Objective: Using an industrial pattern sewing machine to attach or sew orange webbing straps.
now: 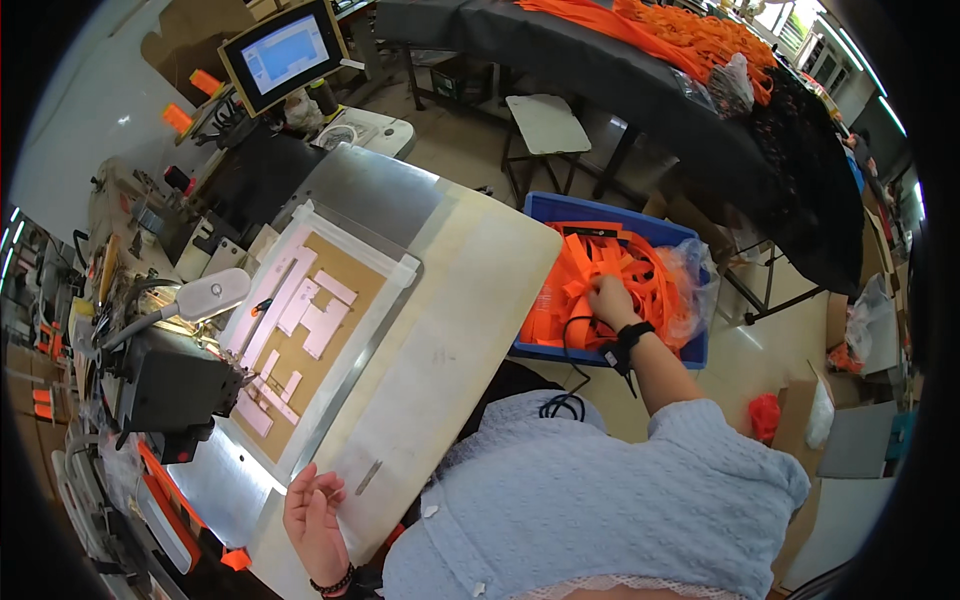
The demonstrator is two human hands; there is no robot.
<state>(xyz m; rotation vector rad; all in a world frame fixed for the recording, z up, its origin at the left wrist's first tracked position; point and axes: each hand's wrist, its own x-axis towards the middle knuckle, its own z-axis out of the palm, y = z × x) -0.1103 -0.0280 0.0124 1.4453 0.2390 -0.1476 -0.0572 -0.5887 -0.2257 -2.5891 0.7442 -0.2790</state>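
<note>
My right hand (610, 303) reaches into a blue plastic bin (552, 353) on my right, its fingers closed on an orange webbing strap (572, 272) among a pile of similar straps. A dark band with a cable circles that wrist. My left hand (317, 512) hovers palm up by the near edge of the pale work table (430, 360), fingers apart and loosely curled, holding nothing. In front of it lies a sewing template with a brown base (350, 262) and pink strips (325, 328), set in a metal frame. A small metal strip (369, 477) lies near my left hand.
A black sewing machine head (175, 375) and a white lamp (213, 294) overhang the template's left side. Behind stand a screen (285, 55), a white stool (548, 125) and a dark-covered table (600, 75) heaped with orange straps. Clear plastic (695, 285) hangs over the bin's right side.
</note>
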